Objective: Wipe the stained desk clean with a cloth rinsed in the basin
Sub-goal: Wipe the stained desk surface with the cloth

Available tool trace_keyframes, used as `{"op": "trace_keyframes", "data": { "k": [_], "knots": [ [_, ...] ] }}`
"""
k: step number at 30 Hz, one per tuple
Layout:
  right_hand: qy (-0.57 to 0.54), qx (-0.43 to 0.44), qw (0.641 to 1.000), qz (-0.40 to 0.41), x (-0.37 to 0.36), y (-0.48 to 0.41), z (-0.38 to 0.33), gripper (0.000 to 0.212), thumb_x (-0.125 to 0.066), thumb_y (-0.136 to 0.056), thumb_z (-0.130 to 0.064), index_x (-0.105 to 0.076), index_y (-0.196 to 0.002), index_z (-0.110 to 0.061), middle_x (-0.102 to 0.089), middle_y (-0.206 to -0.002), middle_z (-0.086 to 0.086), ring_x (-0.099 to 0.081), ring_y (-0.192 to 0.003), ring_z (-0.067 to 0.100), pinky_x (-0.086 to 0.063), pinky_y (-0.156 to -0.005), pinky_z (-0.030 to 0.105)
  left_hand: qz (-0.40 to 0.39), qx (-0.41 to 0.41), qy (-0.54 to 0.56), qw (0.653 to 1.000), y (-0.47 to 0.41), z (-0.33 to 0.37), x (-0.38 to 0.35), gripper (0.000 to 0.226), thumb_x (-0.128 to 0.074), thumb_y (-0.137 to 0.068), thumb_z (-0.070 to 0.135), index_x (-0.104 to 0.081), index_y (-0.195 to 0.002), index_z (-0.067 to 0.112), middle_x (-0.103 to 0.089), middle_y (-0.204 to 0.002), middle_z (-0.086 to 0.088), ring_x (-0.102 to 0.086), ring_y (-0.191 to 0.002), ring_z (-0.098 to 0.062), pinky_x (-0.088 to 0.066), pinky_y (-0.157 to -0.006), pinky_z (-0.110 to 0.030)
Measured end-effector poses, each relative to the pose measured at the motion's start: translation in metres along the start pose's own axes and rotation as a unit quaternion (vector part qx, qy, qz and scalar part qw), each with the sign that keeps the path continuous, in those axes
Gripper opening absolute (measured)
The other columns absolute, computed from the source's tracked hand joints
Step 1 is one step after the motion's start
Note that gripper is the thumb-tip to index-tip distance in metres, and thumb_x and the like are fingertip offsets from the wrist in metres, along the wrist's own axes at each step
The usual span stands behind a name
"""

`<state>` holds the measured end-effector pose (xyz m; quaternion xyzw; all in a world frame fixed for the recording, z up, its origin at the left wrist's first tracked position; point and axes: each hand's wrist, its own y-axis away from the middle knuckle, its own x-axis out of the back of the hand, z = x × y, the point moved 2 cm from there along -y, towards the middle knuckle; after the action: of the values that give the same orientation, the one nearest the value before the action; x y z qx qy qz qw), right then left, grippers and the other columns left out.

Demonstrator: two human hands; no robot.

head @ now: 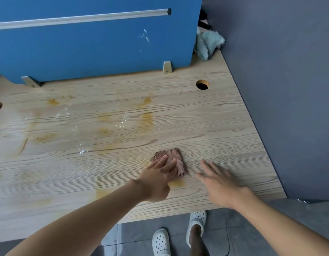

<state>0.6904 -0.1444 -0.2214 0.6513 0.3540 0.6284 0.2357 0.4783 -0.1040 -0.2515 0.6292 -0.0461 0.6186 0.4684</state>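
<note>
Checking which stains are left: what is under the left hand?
The left hand presses a pinkish-brown cloth onto the desk. A yellow stain shows just at the cloth's near edge; whether staining lies beneath the cloth cannot be seen.

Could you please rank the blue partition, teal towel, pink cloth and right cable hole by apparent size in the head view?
1. blue partition
2. teal towel and pink cloth, look alike
3. right cable hole
</note>
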Motion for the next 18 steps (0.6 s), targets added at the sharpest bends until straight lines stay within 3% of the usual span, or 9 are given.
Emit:
{"op": "trace_keyframes", "data": {
  "k": [8,14,18],
  "knots": [
    [-0.032,-0.015,0.999,0.011,-0.019,0.001,0.008,0.099,-0.035,-0.084,0.016,0.006,-0.158,-0.035,0.039,-0.157,0.002,0.031,-0.146,0.032,0.001,-0.121,0.061,0.0,0.008,0.007,1.0,-0.014,0.012,0.011,0.075,-0.041,-0.095,0.029,-0.004,-0.16,0.022,0.01,-0.167,0.0,0.018,-0.151,-0.028,0.0,-0.125,-0.044],
    [-0.016,0.002,1.0,-0.007,-0.013,0.012,-0.001,0.091,-0.038,-0.088,0.011,0.0,-0.16,-0.031,0.032,-0.161,0.007,0.025,-0.149,0.035,0.001,-0.122,0.056,-0.033,-0.005,-0.01,0.999,0.011,0.014,-0.003,0.074,-0.039,-0.095,0.029,-0.003,-0.16,0.024,0.013,-0.166,0.001,0.02,-0.151,-0.026,0.004,-0.123,-0.04],
    [-0.014,0.013,1.0,-0.002,-0.025,0.02,-0.009,0.092,-0.037,-0.087,0.012,0.0,-0.16,-0.03,0.035,-0.159,0.009,0.03,-0.147,0.037,0.002,-0.122,0.058,-0.028,-0.006,-0.023,0.999,0.002,0.018,-0.001,0.074,-0.038,-0.095,0.03,-0.001,-0.16,0.023,0.014,-0.166,0.001,0.02,-0.15,-0.028,0.0,-0.125,-0.046]
  ]
}}
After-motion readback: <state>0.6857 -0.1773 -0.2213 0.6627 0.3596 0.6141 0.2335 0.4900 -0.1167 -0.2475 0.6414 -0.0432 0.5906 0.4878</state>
